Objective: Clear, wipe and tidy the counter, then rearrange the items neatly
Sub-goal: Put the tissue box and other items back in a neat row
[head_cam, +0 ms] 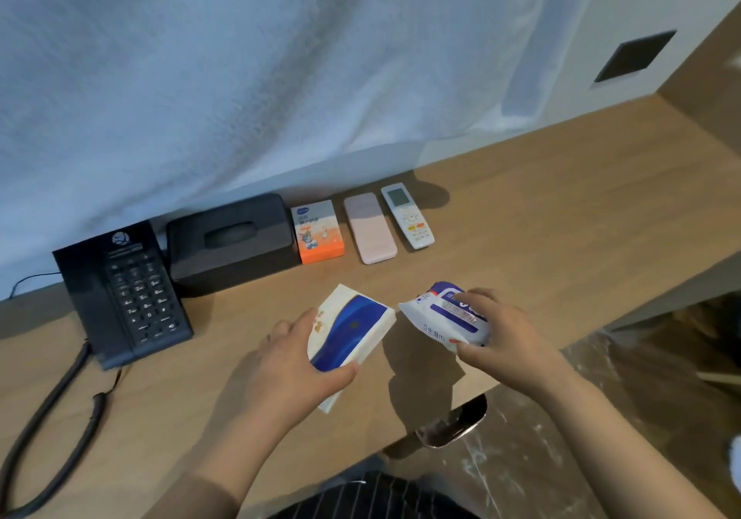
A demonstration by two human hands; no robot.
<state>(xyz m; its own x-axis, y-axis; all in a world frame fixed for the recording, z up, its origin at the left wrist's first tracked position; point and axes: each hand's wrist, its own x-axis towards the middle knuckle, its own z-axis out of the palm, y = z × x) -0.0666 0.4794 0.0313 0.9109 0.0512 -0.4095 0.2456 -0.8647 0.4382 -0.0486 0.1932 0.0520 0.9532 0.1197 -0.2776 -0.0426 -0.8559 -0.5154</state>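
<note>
Over the counter (561, 205), tissue pack (353, 330) in left hand (288, 362) grip, wipes packet (437, 322) in right hand (509, 338) grip.

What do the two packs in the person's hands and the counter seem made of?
Tissue pack in the left hand: soft printed plastic film, probably, corners rounded. Wet-wipe pack in the right hand: crinkled glossy film. Counter: matte wood grain, perhaps laminate.
</note>
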